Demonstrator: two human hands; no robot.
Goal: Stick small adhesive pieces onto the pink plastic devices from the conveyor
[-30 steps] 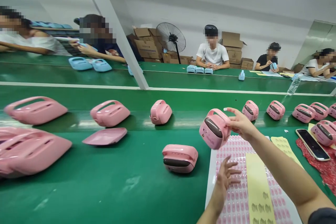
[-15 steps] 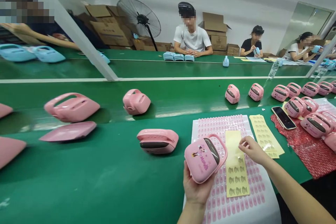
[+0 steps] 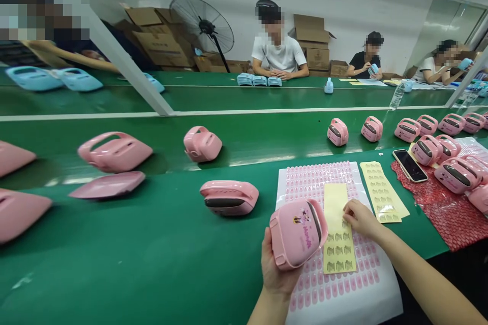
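Note:
My left hand (image 3: 275, 269) grips a pink plastic case (image 3: 298, 232) with a handle and a printed cartoon, holding it tilted above a white sheet of pink stickers (image 3: 335, 284). My right hand (image 3: 360, 218) rests its pinched fingertips on a yellow sticker strip (image 3: 337, 236) that lies on that sheet; what the fingers pinch is too small to make out. Another pink case (image 3: 229, 197) lies on the green table (image 3: 152, 259) just left of the sheet.
More pink cases (image 3: 455, 172) crowd a red mat (image 3: 450, 213) at right, beside a phone (image 3: 409, 164) and a second yellow strip (image 3: 383, 190). Pink shells (image 3: 114, 151) ride the conveyor at left. Other people sit across the far table with blue cases (image 3: 259, 80), a fan and cartons.
The case went from my raised right hand down into my left hand. My right hand dropped onto the yellow strip. The view swung right and down.

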